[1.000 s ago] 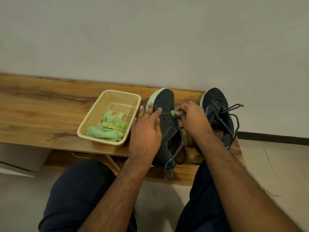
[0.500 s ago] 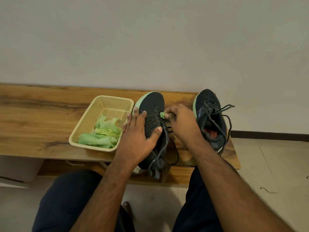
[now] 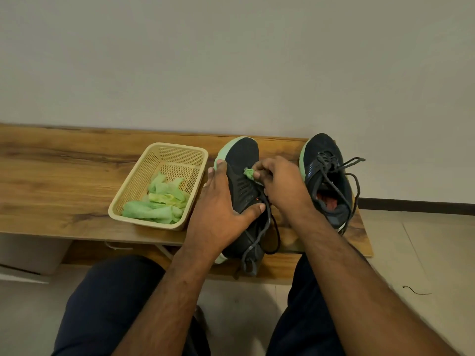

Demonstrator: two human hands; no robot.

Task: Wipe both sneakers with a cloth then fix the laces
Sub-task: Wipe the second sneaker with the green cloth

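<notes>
Two black sneakers with green soles stand on a wooden bench (image 3: 64, 181). My left hand (image 3: 221, 209) grips the left sneaker (image 3: 243, 160) over its side, thumb across the upper. My right hand (image 3: 280, 183) pinches a small wad of green cloth (image 3: 248, 173) against that shoe's upper near the laces. Its loose dark laces (image 3: 267, 235) trail toward the heel. The right sneaker (image 3: 323, 150) stands apart to the right, untouched, with its laces (image 3: 352, 173) loose and spread.
A beige plastic basket (image 3: 177, 150) holding several green cloths (image 3: 159, 204) sits on the bench just left of the held sneaker. A plain wall rises behind the bench. My knees are below, over a tiled floor (image 3: 416, 242).
My right hand has kept rubbing the cloth wad over the left sneaker's upper. My left hand has shifted its hold on the shoe's side. The right sneaker has stayed put.
</notes>
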